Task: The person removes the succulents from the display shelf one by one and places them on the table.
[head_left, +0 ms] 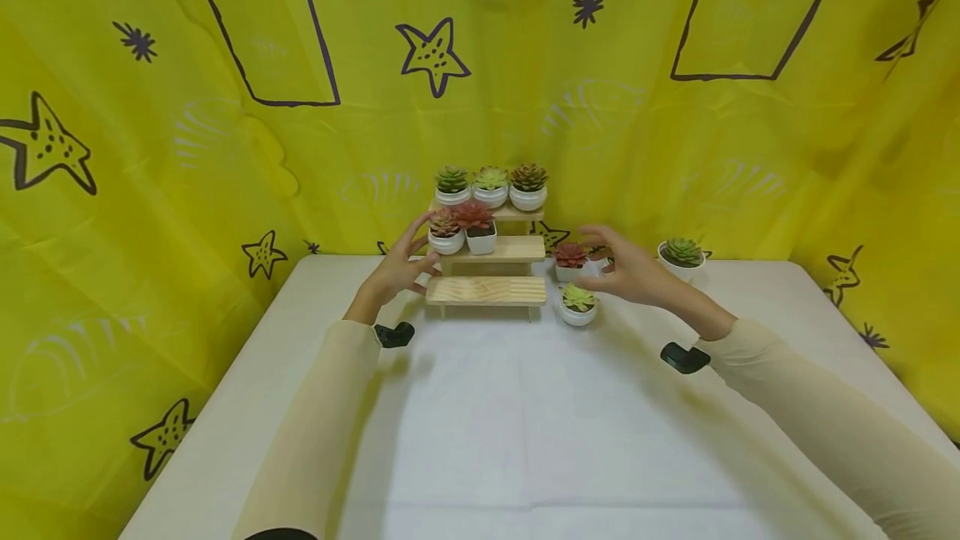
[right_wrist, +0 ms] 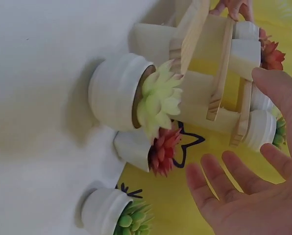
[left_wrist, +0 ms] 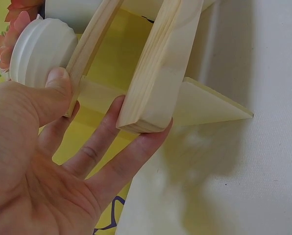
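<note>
A three-step wooden plant stand [head_left: 486, 290] stands at the back of the table. On its top step are three potted succulents: dark green [head_left: 452, 182], light green [head_left: 491, 183] and reddish-brown [head_left: 528, 182]. The middle step bears a pink-green succulent [head_left: 445, 227] and a red one [head_left: 477, 223]. My left hand [head_left: 401, 269] holds the stand's left end, thumb and index finger at the middle step, other fingertips against the bottom step [left_wrist: 151, 88]. With fingers spread, my right hand [head_left: 626, 269] hovers empty beside a red succulent [head_left: 571, 261] and a light green succulent [right_wrist: 158, 98].
Farther right on the table, a green succulent in a white pot [head_left: 682, 257] stands near the back edge. A yellow curtain [head_left: 495, 123] with starfish drawings hangs behind the table. White cloth [head_left: 525, 423] covers the tabletop.
</note>
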The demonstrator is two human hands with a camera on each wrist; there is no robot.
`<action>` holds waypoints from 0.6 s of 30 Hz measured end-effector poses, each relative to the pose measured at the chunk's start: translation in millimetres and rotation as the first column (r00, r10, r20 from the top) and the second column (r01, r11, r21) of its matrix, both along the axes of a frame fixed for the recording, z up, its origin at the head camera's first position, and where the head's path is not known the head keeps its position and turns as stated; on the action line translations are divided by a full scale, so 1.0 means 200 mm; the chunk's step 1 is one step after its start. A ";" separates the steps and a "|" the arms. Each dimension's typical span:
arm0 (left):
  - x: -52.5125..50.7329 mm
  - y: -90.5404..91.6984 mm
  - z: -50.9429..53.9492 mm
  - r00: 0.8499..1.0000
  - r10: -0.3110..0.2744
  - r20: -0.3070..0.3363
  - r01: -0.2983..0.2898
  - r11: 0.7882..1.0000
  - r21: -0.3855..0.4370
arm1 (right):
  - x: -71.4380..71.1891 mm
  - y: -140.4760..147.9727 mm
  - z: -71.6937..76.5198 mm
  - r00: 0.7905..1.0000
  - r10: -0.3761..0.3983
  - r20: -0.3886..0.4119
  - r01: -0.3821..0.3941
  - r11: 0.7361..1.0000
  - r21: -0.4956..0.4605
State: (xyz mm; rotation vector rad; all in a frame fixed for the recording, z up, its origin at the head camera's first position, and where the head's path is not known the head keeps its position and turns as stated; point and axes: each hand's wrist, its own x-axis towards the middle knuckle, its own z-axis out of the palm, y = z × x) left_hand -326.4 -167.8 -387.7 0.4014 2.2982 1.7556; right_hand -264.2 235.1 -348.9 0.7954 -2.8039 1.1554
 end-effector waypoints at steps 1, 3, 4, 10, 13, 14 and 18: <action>0.00 0.00 0.00 1.000 -0.001 -0.001 0.001 1.000 0.000 | -0.01 -0.01 0.01 1.000 0.001 0.000 -0.001 1.000 -0.003; 0.00 0.00 0.00 1.000 -0.002 -0.002 0.002 1.000 -0.002 | -0.02 -0.04 0.02 1.000 0.003 0.007 -0.003 1.000 -0.014; 0.00 0.00 0.00 1.000 -0.002 -0.003 0.002 1.000 -0.003 | -0.03 -0.06 0.02 1.000 0.005 0.008 -0.005 1.000 -0.020; 0.01 0.00 0.01 1.000 0.001 -0.006 -0.001 1.000 -0.001 | -0.06 -0.17 0.04 0.999 0.039 0.005 -0.039 0.997 -0.071; 0.01 0.01 0.01 1.000 0.001 -0.004 -0.001 1.000 0.000 | -0.08 -0.22 0.04 0.997 0.072 -0.005 -0.072 0.992 -0.108; 0.01 0.01 0.01 1.000 0.001 -0.005 -0.001 1.000 -0.002 | -0.09 -0.24 0.04 0.997 0.078 -0.006 -0.078 0.991 -0.113; 0.01 0.01 0.01 1.000 0.006 -0.012 -0.006 1.000 -0.009 | -0.11 -0.32 0.04 0.996 0.087 -0.023 -0.089 0.989 -0.115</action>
